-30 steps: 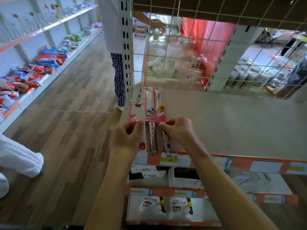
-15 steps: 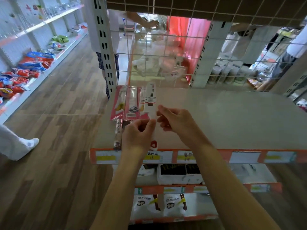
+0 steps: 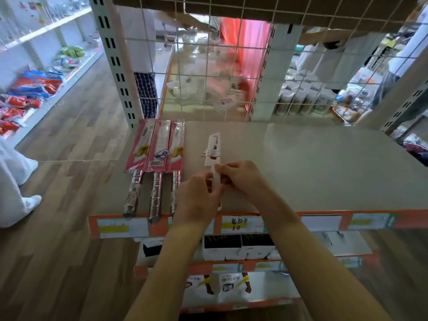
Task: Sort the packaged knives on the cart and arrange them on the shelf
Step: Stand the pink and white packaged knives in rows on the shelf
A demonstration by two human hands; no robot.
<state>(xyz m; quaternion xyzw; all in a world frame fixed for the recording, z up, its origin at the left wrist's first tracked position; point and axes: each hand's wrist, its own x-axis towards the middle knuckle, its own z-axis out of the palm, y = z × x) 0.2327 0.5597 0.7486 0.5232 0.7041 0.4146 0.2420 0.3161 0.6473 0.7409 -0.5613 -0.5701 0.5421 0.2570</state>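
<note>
Three knives in pink sleeves [image 3: 157,147] lie side by side at the left end of the grey shelf [image 3: 312,167], their steel handles reaching the front edge. To their right, a knife in a white sleeve [image 3: 213,149] points toward the wire back. My left hand [image 3: 196,200] and my right hand [image 3: 240,179] both pinch its near end, which they hide, just above the shelf. The cart is out of view.
A wire grid [image 3: 231,66] closes the shelf's back. Boxed goods [image 3: 231,249] fill the lower shelves. A person in checked trousers [image 3: 146,96] stands behind the upright, and someone in white [image 3: 14,181] stands on the wooden floor at left.
The white-sleeved knife has moved right, away from the pink ones, with both hands now pinching its near end. The three pink knives lie alone in a row.
</note>
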